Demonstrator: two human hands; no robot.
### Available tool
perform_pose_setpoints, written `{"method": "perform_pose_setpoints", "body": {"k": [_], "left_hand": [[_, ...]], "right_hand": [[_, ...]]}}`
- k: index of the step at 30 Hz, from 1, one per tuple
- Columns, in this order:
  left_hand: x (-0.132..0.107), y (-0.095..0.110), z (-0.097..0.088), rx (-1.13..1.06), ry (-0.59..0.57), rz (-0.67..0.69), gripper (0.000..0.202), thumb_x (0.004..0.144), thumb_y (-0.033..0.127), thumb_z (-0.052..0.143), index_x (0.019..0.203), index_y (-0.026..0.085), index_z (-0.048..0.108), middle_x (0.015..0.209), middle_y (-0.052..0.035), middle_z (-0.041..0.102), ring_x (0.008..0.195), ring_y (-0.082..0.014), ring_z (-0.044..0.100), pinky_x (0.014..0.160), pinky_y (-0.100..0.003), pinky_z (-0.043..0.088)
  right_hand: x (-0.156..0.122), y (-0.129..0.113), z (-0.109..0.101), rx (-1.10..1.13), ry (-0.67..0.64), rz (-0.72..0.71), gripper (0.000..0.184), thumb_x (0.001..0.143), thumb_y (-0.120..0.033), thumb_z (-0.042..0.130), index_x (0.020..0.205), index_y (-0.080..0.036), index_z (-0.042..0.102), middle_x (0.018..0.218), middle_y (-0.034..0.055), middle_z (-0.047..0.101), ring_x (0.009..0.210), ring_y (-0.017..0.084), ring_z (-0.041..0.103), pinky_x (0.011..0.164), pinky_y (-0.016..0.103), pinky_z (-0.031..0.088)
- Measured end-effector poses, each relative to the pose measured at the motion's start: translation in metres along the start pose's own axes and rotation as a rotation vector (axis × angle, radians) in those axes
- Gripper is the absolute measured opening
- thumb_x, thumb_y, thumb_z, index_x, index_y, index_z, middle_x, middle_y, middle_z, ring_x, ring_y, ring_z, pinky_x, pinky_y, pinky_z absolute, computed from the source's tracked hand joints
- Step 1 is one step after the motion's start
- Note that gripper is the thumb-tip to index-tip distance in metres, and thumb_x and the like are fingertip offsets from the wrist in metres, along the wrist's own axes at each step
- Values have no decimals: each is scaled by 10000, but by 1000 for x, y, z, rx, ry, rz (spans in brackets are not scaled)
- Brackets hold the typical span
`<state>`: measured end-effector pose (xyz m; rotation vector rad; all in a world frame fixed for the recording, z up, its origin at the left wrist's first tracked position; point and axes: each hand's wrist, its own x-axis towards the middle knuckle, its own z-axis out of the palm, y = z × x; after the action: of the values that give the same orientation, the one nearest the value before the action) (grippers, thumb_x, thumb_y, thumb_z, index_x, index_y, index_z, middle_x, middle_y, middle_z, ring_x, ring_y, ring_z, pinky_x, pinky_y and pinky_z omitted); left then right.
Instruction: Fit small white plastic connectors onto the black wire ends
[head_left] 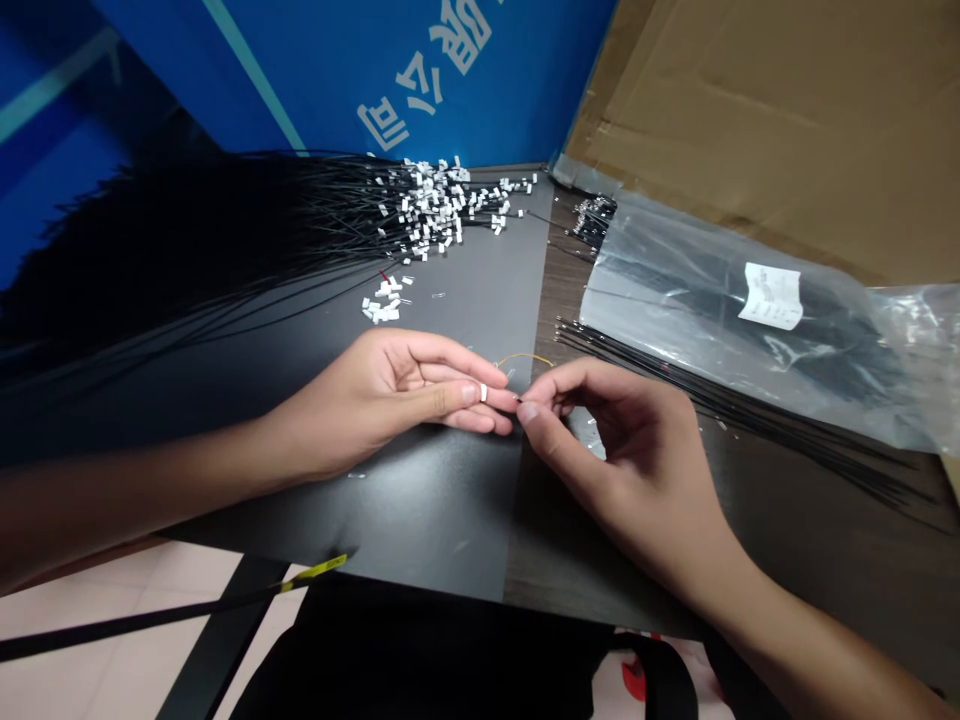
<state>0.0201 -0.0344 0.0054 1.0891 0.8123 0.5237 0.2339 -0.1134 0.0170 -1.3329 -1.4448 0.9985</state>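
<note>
My left hand [405,392] lies over the black mat [420,500], its thumb and fingers pinched on a small white connector [484,393]. My right hand [622,450] meets it from the right, thumb and forefinger pinched on a thin wire end right at the connector; the wire itself is too thin to follow. A loose yellow wire loop [525,357] lies just behind the fingertips.
A big bundle of black wires with white connectors [420,205] spreads across the back left. A small heap of loose white connectors [384,300] sits behind my left hand. A clear plastic bag [720,310] with a white label and bare black wires [675,385] lie right, cardboard behind.
</note>
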Motion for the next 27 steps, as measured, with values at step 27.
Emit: {"method": "perform_pose_setpoints", "body": {"k": [27], "left_hand": [[4, -4, -5, 45, -13, 78, 165, 854, 88, 898, 956, 215, 923, 850, -36, 884, 795, -165, 848, 828, -241, 710]], "right_hand": [[1, -2, 0, -2, -51, 43, 130, 936, -153, 736, 830, -221, 770, 809, 1, 797, 732, 145, 715, 684, 261, 585]]}}
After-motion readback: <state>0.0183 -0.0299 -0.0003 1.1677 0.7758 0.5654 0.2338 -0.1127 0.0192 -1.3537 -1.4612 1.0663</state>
